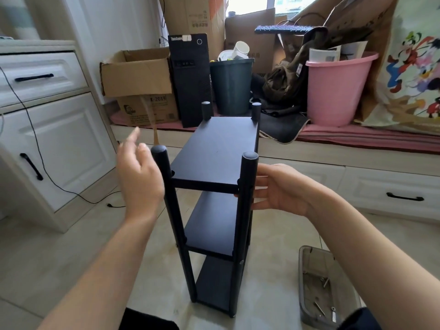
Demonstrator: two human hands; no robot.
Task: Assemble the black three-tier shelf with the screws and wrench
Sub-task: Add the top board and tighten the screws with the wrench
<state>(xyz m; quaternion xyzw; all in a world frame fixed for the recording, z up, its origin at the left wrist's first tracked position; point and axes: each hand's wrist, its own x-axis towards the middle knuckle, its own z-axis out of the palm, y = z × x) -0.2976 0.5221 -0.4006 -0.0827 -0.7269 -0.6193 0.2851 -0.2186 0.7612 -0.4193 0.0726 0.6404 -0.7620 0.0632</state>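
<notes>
Apparently nearly done, the black three-tier shelf (pixel 214 186) stands upright on the tiled floor at the centre of view, all three boards seated between four posts. The left hand (pixel 139 177), at nine o'clock of the near-left post (pixel 164 177), is blurred, fingers loose and holding nothing. The right hand (pixel 278 186), at three o'clock, rests straight fingers against the near-right post (pixel 247 182), gripping nothing. A grey tray (pixel 307 301) at five o'clock holds spare screws (pixel 325 282); I cannot make out the wrench. A sound check now: steady both near posts, rock gently, and snug any joint that gives.
</notes>
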